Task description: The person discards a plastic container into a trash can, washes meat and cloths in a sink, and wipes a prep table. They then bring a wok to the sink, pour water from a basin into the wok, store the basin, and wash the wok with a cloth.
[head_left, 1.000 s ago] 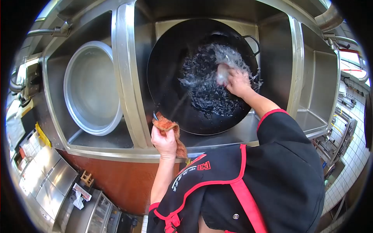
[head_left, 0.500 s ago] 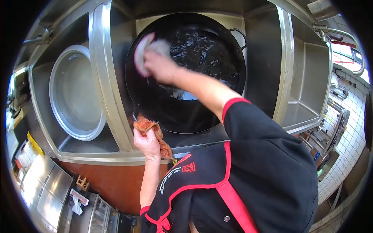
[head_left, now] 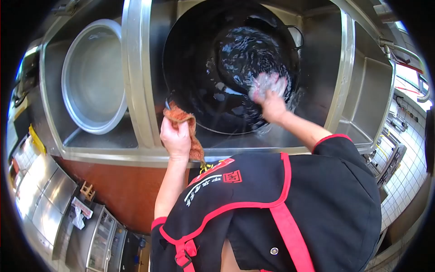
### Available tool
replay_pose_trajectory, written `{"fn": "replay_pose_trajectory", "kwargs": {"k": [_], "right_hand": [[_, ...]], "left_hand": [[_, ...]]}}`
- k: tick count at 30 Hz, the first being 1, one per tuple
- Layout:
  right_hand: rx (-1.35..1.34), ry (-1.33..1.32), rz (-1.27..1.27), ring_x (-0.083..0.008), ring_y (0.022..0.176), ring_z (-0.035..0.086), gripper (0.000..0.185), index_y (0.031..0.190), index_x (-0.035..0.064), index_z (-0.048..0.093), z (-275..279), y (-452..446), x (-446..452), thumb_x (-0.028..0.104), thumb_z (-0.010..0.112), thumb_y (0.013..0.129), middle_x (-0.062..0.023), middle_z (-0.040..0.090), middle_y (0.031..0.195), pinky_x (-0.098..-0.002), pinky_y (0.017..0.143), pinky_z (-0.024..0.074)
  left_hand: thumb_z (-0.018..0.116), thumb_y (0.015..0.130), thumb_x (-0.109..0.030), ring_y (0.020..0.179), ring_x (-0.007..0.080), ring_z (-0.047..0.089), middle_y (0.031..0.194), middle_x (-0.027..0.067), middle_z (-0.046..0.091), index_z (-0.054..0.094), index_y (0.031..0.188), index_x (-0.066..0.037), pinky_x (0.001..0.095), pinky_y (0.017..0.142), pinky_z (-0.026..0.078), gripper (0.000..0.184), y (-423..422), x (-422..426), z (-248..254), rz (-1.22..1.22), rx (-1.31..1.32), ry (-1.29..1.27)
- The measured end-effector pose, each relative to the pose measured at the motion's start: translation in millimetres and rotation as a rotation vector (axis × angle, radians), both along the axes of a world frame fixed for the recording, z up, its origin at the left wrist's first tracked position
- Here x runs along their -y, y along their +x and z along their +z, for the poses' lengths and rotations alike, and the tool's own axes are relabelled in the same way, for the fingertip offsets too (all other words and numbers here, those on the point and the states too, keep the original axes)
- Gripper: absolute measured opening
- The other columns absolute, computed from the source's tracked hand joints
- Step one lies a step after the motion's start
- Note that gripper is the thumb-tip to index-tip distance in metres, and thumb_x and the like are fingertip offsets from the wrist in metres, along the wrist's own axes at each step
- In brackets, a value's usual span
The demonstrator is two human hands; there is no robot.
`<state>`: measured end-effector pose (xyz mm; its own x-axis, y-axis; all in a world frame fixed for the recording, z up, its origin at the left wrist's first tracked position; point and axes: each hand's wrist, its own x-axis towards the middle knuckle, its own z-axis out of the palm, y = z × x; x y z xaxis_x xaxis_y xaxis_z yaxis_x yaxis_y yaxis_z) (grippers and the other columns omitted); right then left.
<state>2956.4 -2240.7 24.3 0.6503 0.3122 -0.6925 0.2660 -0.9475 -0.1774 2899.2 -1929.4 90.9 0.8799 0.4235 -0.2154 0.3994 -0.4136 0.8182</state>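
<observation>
A large black wok (head_left: 195, 59) with swirling water (head_left: 249, 50) in it rests in the middle sink basin. My left hand (head_left: 176, 138) pinches an orange-brown cloth (head_left: 195, 147) around the wok's near-left handle, of which only a small part shows. At the right side of the wok, my right hand (head_left: 273, 107) is closed on a pink-and-white cloth (head_left: 267, 85) in the water. Motion and splashing blur the cloth's outline and my fingertips.
In the left basin stands a round pale tub (head_left: 70, 90) holding cloudy water. A metal divider (head_left: 137, 68) separates it from the wok. The right basin (head_left: 358, 86) has a faucet pipe (head_left: 408, 53) beyond it. Steel cabinets (head_left: 47, 195) stand at the lower left.
My right hand swept with the pink-and-white cloth to the wok's left side, then came back to the right side. My left hand keeps its hold on the orange-brown cloth. The camera view has shifted.
</observation>
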Motion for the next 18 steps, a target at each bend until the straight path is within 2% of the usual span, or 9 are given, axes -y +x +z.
{"fn": "replay_pose_trajectory", "kwargs": {"k": [1, 2, 6, 9, 11, 14, 15, 17, 18], "right_hand": [[-0.087, 0.124, -0.097, -0.0363, 0.118, 0.042, 0.046, 0.12, 0.0214, 0.058, 2, -16, -21, 0.011, 0.051, 0.075, -0.0198, 0.041, 0.128, -0.0462, 0.093, 0.0398], [-0.193, 0.252, -0.096, -0.0389, 0.117, 0.042, 0.048, 0.122, 0.0195, 0.056, 2, -23, -43, 0.01, 0.05, 0.075, -0.022, 0.04, 0.128, -0.0454, 0.096, 0.0378], [-0.351, 0.795, -0.241, -0.0424, 0.123, 0.037, 0.055, 0.13, 0.0157, 0.047, 17, -35, -111, 0.005, 0.048, 0.076, -0.0279, 0.037, 0.132, -0.0418, 0.104, 0.0307], [-0.303, 0.856, 0.007, -0.039, 0.129, 0.032, 0.055, 0.13, 0.0171, 0.047, 19, -29, -80, 0.005, 0.047, 0.077, -0.0267, 0.03, 0.139, -0.0395, 0.106, 0.0293], [-0.358, 0.475, 0.055, -0.0342, 0.132, 0.03, 0.055, 0.126, 0.0212, 0.051, 29, -18, -45, 0.005, 0.05, 0.073, -0.0222, 0.03, 0.142, -0.0379, 0.105, 0.0316], [-0.144, 0.15, 0.064, -0.0319, 0.11, 0.052, 0.041, 0.113, 0.0175, 0.057, 8, 9, -1, 0.008, 0.055, 0.073, -0.0139, 0.051, 0.117, -0.0428, 0.085, 0.0466], [-0.001, 0.158, 0.036, -0.033, 0.095, 0.059, 0.045, 0.116, 0.0168, 0.056, -15, 17, 7, 0.004, 0.052, 0.073, -0.0189, 0.055, 0.105, -0.0422, 0.077, 0.0507], [-0.289, 0.097, -0.358, -0.0253, 0.088, 0.062, 0.048, 0.12, 0.0158, 0.054, -12, 53, -31, 0.002, 0.05, 0.073, -0.0162, 0.058, 0.101, -0.0354, 0.072, 0.0517], [-0.407, 0.255, -0.465, -0.0229, 0.082, 0.062, 0.049, 0.121, 0.0147, 0.054, -5, 66, -52, 0.002, 0.05, 0.073, -0.0149, 0.059, 0.1, -0.0336, 0.068, 0.0517]], "left_hand": [[0.058, 0.085, -0.013, 0.082, 0.0139, 0.061, 0.089, 0.0069, 0.065, 0.059, 0.101, 0.001, 0.0277, 0.074, 0.048, 0.02, -2, -2, -1, 0.0, -0.002, -0.005], [0.063, 0.079, -0.017, 0.076, 0.027, 0.063, 0.081, 0.0129, 0.064, 0.06, 0.09, -0.002, 0.0338, 0.069, 0.049, 0.019, 3, 1, 3, 0.04, 0.042, 0.027], [0.064, 0.08, -0.019, 0.074, 0.027, 0.063, 0.08, 0.0135, 0.064, 0.06, 0.09, -0.002, 0.034, 0.068, 0.048, 0.02, 1, 0, -3, 0.066, 0.069, 0.025], [0.064, 0.08, -0.02, 0.07, 0.0262, 0.063, 0.078, 0.0128, 0.064, 0.061, 0.087, -0.002, 0.0335, 0.064, 0.049, 0.02, 2, 1, 5, 0.063, 0.019, -0.009], [0.065, 0.079, -0.021, 0.069, 0.0267, 0.063, 0.077, 0.0128, 0.064, 0.061, 0.086, -0.002, 0.0339, 0.064, 0.049, 0.02, 1, 1, 5, 0.053, 0.036, 0.024], [0.065, 0.079, -0.021, 0.068, 0.0278, 0.063, 0.075, 0.013, 0.063, 0.061, 0.085, -0.002, 0.0346, 0.063, 0.049, 0.02, 2, 0, 7, 0.046, 0.035, 0.059], [0.065, 0.078, -0.02, 0.067, 0.0282, 0.063, 0.075, 0.0131, 0.063, 0.061, 0.084, -0.002, 0.0349, 0.063, 0.049, 0.02, 3, 0, 9, 0.042, 0.028, 0.069], [0.067, 0.077, -0.021, 0.068, 0.0292, 0.062, 0.075, 0.0132, 0.062, 0.06, 0.084, -0.002, 0.0355, 0.063, 0.049, 0.021, 3, 0, 9, 0.057, 0.018, 0.047], [0.067, 0.077, -0.021, 0.068, 0.0294, 0.062, 0.075, 0.0132, 0.062, 0.06, 0.084, -0.002, 0.0357, 0.063, 0.049, 0.021, 3, 0, 9, 0.061, 0.016, 0.049]]}}
